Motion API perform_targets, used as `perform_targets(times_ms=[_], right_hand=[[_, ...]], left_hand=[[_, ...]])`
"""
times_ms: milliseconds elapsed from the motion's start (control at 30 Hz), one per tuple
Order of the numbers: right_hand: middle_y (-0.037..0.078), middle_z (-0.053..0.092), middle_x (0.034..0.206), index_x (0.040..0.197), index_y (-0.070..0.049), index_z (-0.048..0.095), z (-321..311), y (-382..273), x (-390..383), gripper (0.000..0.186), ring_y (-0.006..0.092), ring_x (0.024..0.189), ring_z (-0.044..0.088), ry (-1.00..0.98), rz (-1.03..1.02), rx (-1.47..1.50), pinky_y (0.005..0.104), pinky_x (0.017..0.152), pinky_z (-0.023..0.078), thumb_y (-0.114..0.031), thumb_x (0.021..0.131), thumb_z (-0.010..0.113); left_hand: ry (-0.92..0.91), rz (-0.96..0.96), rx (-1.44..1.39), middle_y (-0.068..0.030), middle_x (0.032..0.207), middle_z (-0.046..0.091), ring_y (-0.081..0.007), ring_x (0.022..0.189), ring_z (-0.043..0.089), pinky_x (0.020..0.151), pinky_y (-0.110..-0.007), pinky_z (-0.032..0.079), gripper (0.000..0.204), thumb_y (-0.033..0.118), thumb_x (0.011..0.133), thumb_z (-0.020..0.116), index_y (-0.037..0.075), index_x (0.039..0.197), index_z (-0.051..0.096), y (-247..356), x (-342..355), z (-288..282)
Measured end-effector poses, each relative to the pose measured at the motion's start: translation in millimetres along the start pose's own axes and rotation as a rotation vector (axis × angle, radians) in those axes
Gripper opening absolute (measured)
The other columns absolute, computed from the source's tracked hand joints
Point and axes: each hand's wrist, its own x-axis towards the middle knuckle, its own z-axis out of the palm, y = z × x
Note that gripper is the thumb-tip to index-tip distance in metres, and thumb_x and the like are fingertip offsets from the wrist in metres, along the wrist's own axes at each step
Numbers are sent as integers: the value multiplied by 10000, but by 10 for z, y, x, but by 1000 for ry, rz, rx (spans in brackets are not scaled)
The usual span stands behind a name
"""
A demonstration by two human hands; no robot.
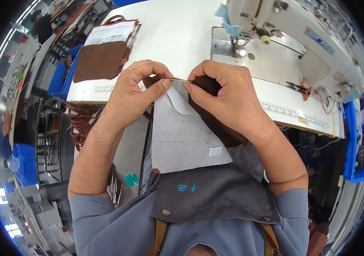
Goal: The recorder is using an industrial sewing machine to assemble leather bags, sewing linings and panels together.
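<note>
My left hand (137, 91) and my right hand (229, 91) are close together at the front edge of the white table. Each pinches the top edge of a brown panel with a grey lining (182, 141) between thumb and fingers. The panel looks like leather or fabric, with its grey side toward me and its lower end hanging over my lap. A pale flap (180, 100) curls away from the lining near the top. Lower down, a small white patch (215, 151) sits on the lining. Brown material (209, 117) shows behind it, below my right hand.
A sewing machine (239, 47) stands at the right of the white table (169, 30). Stacked brown panels (99, 59) lie at the left. Dark scissors (297, 88) rest near the front right edge. Blue bins (357, 141) flank the table, and brown strips (81, 123) hang at the left.
</note>
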Motion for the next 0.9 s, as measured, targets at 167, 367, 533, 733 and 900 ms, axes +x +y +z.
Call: perform_targets(times_ms=[167,367,533,733,900], right_hand=[[131,703,724,888,-18,704,300,-31,144,141,270,626,686,-51,-13,65,359,604,544,-144,839,743],[146,695,730,916,-33,674,432,-24,148,141,290,628,683,-51,36,142,369,602,541,-142,852,737],[155,697,797,1030,-47,589,457,19,69,216,338,714,707,55,-66,267,381,648,547,-49,861,723],[153,735,873,1017,-16,602,214,361,-29,219,291,728,725,215,19,195,352,660,550,-91,867,743],[153,733,900,1052,-25,566,3,395,-101,264,272,820,741,124,94,191,337,732,555,-87,866,742]], left_hand=[[248,-86,-185,-27,1024,676,-110,940,575,805,-271,455,127,112,893,707,25,985,710,-201,-260,18],[367,74,93,-35,1080,683,-175,1071,566,912,-330,417,65,118,895,682,60,921,696,-201,-300,-42],[362,457,846,-11,1079,693,-218,1109,597,1073,-472,203,106,198,914,660,99,879,675,222,226,-268],[-8,320,266,-38,1075,695,-235,1085,623,1106,-516,294,185,212,919,636,70,1033,664,385,600,167],[-125,89,468,-28,928,697,-203,878,649,1187,-501,251,230,245,815,694,73,968,680,213,499,252]])
